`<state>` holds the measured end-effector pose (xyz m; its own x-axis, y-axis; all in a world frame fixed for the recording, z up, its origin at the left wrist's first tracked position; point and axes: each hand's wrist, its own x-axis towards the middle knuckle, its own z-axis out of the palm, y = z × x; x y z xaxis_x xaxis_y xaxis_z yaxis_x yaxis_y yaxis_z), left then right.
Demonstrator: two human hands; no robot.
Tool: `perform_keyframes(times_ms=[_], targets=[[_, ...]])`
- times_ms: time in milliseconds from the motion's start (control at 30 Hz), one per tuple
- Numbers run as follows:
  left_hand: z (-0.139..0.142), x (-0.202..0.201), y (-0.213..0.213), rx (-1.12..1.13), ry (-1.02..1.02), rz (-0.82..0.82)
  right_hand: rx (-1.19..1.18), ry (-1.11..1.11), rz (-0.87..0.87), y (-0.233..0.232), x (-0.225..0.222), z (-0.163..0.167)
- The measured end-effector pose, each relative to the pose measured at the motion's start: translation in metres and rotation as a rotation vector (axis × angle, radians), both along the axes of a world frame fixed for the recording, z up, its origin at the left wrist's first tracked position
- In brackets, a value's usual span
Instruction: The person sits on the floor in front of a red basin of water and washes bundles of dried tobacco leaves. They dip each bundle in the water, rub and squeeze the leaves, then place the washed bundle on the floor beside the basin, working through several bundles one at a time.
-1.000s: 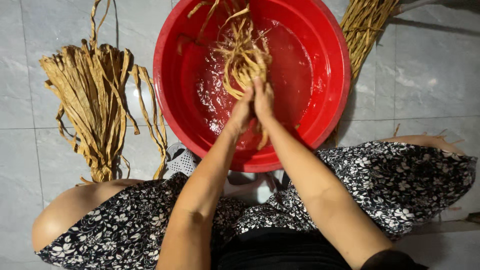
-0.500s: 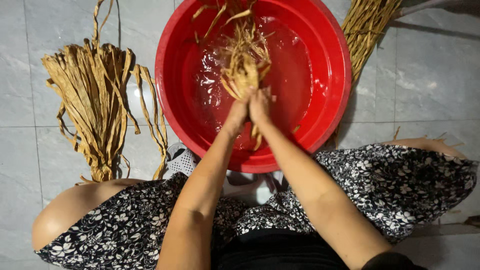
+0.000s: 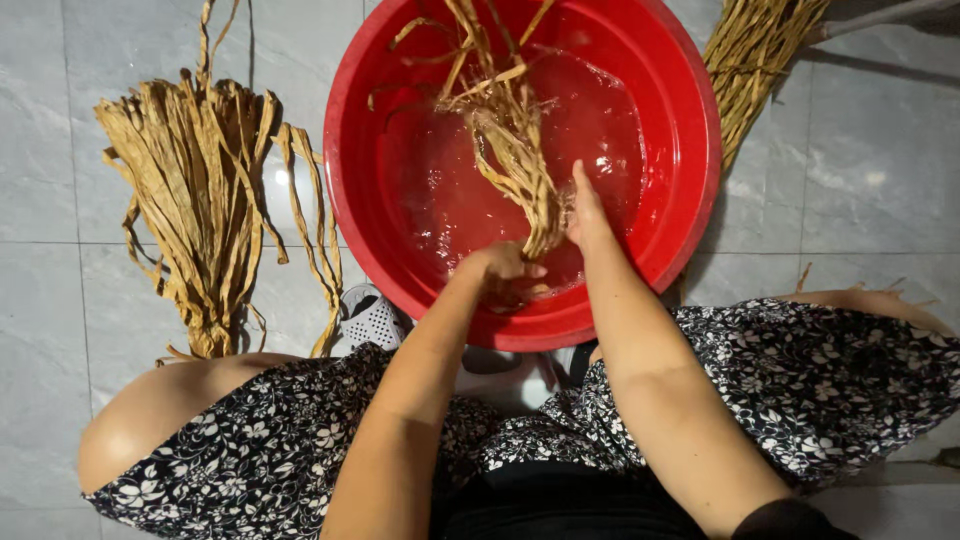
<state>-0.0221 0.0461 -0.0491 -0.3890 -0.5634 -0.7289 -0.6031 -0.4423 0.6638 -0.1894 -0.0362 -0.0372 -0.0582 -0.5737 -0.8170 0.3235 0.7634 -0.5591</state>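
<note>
Both my hands were in the red basin [image 3: 690, 200], left hand [image 3: 500, 268] closed around the wet straw bundle [image 3: 515, 150], right hand [image 3: 585, 215] open-fingered, flat against it just beside.

Hands [image 3: 545, 245] on wet strips [image 3: 510, 140] in basin [image 3: 690, 180]

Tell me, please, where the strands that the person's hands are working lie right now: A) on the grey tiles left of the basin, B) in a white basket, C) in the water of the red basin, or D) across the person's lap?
C: the left hand grips the lower end of the tan strands, which fan out in the water of the red basin, with the right hand against them.
</note>
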Motion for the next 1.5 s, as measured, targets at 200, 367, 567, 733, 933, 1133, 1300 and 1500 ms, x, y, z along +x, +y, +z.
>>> perform_keyframes(times_ms=[200, 367, 567, 733, 933, 1133, 1300, 1500], targets=[[0.015, 0.036, -0.032, -0.06, -0.361, 0.309, -0.168, -0.002, 0.2, 0.012, 0.053, 0.009], [0.004, 0.046, -0.037, 0.039, 0.57, 1.037, -0.532, 0.221, 0.367, 0.036, 0.115, 0.021], [0.007, 0.007, -0.036, 0.06, 0.865, 1.244, -0.478, 0.298, 0.437, 0.034, 0.119, 0.033], [0.022, -0.021, -0.037, 0.251, 0.851, 1.066, -0.625, 0.37, 0.272, 0.026, 0.102, 0.026], [0.012, 0.033, -0.026, 0.022, 0.698, 1.23, -0.621, 0.406, 0.516, 0.035, 0.111, 0.014], [0.003, -0.002, -0.025, 0.097, 0.691, 0.941, -0.508, 0.566, 0.481, 0.016, 0.083, 0.012], [0.046, -0.008, -0.035, -0.1, 0.268, 0.543, -0.16, -0.023, 0.393, -0.009, 0.034, 0.024], [0.1, -0.032, -0.027, -0.361, -0.186, -0.002, -0.277, -0.488, 0.506, -0.017, -0.004, 0.064]])
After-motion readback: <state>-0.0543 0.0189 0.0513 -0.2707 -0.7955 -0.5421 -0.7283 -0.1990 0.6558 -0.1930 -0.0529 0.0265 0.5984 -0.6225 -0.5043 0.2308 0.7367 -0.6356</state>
